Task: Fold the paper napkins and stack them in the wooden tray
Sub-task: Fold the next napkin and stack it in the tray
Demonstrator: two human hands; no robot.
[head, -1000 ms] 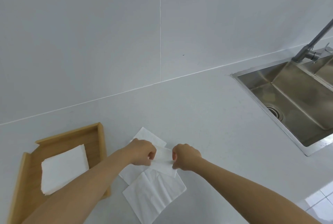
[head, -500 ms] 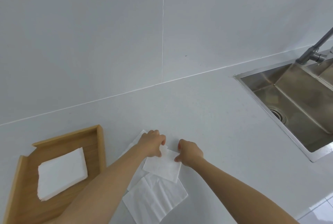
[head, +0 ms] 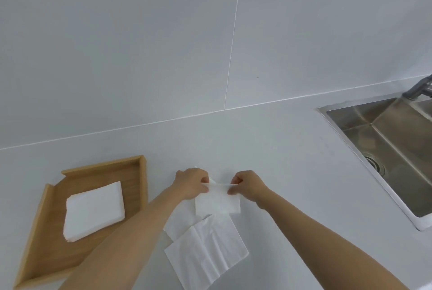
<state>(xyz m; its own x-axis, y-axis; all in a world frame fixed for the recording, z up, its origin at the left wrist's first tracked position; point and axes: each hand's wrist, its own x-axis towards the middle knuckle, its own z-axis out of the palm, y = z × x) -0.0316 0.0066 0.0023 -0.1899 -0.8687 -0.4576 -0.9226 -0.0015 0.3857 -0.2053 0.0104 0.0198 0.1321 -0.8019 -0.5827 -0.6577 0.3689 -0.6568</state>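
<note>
My left hand [head: 192, 182] and my right hand [head: 248, 184] both pinch the top edge of a folded white napkin [head: 217, 203], which hangs a little above the counter. Beneath it lie loose unfolded napkins [head: 205, 252], spread flat and overlapping. To the left stands the wooden tray [head: 46, 250], and a stack of folded napkins [head: 93, 210] rests inside it. My left forearm crosses over the tray's near right corner.
A steel sink [head: 392, 149] is sunk into the white counter at the right, with the base of a grey tap [head: 418, 87] behind it. A white tiled wall rises behind the counter.
The napkin lay flat under my fingers half a second ago; both hands now pinch its far edge and have raised it. The view has shifted left.
</note>
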